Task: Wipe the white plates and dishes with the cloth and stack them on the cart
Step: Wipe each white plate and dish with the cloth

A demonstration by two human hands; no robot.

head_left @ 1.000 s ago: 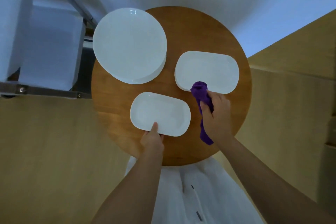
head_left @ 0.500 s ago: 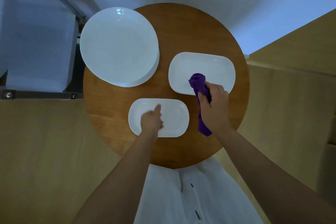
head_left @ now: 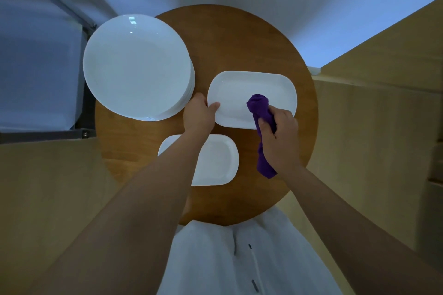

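On a round wooden table [head_left: 239, 38] stand a stack of round white plates [head_left: 136, 67] at the left, an oblong white dish [head_left: 239, 88] at the right and a second oblong dish [head_left: 215, 163] nearer me. My left hand [head_left: 199, 115] grips the left rim of the far oblong dish, thumb on top. My right hand [head_left: 279, 136] holds a rolled purple cloth [head_left: 259, 108] and presses its end on that dish's inside. My left forearm hides part of the near dish.
A metal-framed cart [head_left: 43, 79] with a pale shelf stands left of the table, close to the plate stack. Wooden floor lies on both sides. A white wall rises behind the table. My white clothing [head_left: 239, 258] is at the table's near edge.
My left hand has left the near oblong dish and moved up to grip the far dish's left rim. The right hand has carried the cloth further onto that dish.
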